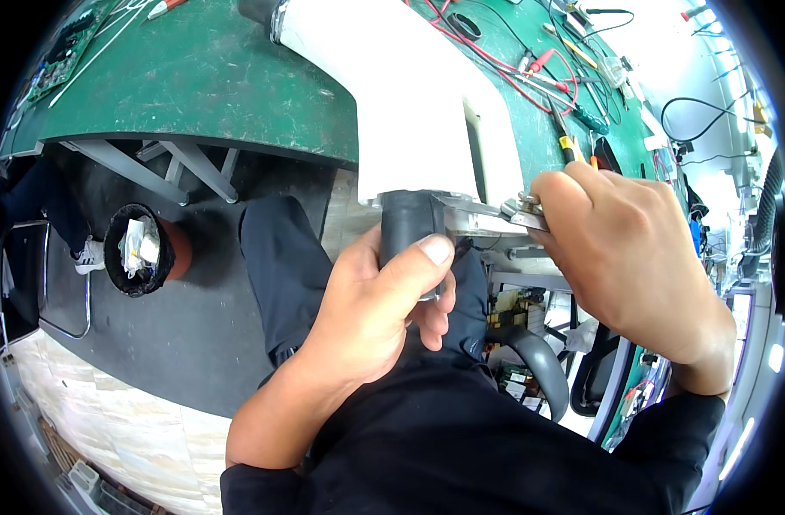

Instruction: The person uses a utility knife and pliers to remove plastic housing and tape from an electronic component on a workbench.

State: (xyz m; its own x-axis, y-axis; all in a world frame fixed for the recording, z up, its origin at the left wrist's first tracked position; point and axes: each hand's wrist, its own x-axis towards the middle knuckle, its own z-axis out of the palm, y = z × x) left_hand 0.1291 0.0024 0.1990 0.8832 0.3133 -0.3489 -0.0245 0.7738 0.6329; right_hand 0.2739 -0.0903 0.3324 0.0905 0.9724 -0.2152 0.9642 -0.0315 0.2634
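A large white curved plastic housing (410,103) leans out over the green table's near edge, with a black cylindrical part (410,225) at its lower end. My left hand (371,309) is closed round that cylinder, thumb across its front. My right hand (624,249), to the right of the housing, grips a small metal tool (521,219), whose slim metal part reaches toward the rim where cylinder and housing meet. Whether the tool touches the rim I cannot tell, and its handle is hidden in my fingers.
The green table (195,94) holds a circuit board (62,51), red and black leads, and several hand tools (585,116) at the right. Below left stand a lined bin (174,249) and another person's leg and shoe (88,253) beside a chair. A black armrest (538,360) is at my right.
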